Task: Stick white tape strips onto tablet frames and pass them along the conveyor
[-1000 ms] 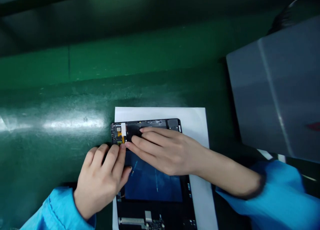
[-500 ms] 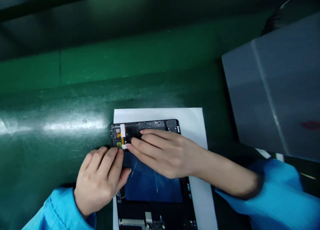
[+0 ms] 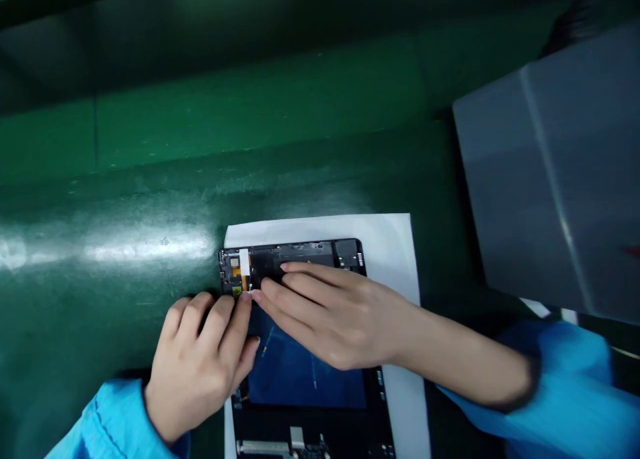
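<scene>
While inspecting tablet (image 3: 305, 392), found it lying flat with back cover off, on paper (image 3: 393, 246) spread over green bench (image 3: 125, 246). Noted blue panel (image 3: 300, 372) across mid-body and exposed board (image 3: 237, 272), bearing white strip and orange flex, at far-left corner.

Found left hand (image 3: 200, 366) set against tablet's left edge, fingers half-curled, tips touching frame just below board. Cannot tell whether anything is pinched beneath them.

Found right hand (image 3: 340, 312) laid across far end of tablet, fingers straight and close together, pressed flat on black area beside board — holding nothing visible. Noted right forefinger tip meeting left forefinger tip at near edge of board.

Recorded blue sleeves (image 3: 575, 386) on both arms. Logged grey box (image 3: 550, 166) at right — well apart from tablet, near paper's far-right corner.
</scene>
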`<state>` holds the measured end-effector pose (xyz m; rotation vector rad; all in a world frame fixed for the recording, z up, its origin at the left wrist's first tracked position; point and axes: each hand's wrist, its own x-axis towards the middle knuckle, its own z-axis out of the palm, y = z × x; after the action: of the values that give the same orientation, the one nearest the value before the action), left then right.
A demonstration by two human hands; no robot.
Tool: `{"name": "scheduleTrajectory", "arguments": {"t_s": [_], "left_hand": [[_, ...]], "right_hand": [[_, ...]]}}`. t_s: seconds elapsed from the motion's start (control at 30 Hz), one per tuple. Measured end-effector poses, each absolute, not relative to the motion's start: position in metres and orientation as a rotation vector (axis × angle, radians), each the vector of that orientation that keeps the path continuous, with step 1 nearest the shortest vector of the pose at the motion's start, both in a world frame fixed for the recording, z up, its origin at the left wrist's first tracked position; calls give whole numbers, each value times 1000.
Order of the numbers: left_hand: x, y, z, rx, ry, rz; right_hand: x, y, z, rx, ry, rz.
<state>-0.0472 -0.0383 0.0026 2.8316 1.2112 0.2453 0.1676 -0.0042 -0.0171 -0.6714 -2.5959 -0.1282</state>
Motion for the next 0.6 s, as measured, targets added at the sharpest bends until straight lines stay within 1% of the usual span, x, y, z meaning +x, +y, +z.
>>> {"name": "scheduleTrajectory", "arguments": {"t_s": [0.6], "left_hand": [[-48, -42, 1, 2884, 1254, 29]], "right_hand": [[167, -10, -19, -682, -2611, -156]]}}
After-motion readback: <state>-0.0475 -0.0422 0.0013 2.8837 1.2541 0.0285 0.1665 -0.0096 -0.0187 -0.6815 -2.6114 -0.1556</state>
